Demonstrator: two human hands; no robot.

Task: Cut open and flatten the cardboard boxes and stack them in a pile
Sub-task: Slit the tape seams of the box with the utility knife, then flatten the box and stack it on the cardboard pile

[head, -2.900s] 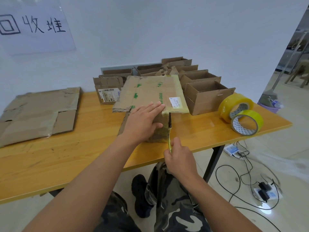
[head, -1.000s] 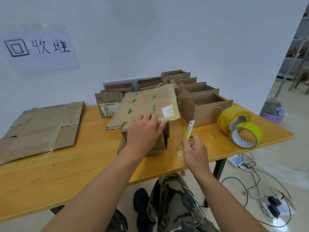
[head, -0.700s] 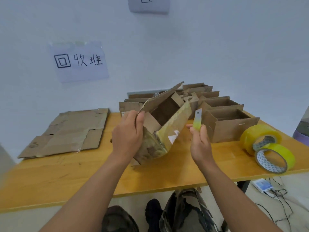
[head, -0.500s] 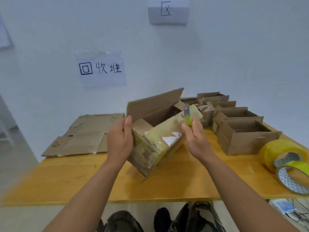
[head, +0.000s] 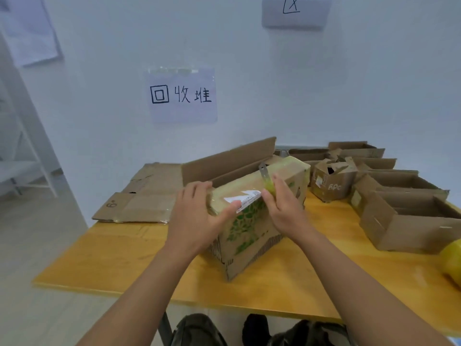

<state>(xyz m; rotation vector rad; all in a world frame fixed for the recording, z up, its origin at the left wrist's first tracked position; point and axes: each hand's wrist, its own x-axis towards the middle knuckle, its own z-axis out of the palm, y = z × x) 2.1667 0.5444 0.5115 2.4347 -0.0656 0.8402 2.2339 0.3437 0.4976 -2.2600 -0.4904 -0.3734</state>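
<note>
Both hands now grip the turned-over box (head: 252, 216): left hand (head: 197, 221) clasping its end, right hand (head: 284, 211) pinching the cutter (head: 265, 177).

A packing or recycling workroom was indicated: handwritten wall sign (head: 182, 95), wooden table (head: 129, 258), opened boxes (head: 404, 208), flattened cardboard (head: 144, 196) stacked far left.

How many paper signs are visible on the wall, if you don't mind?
3: the handwritten sign above the flattened cardboard, one cut off at the top edge, one top left. Others may lie outside the view.
</note>
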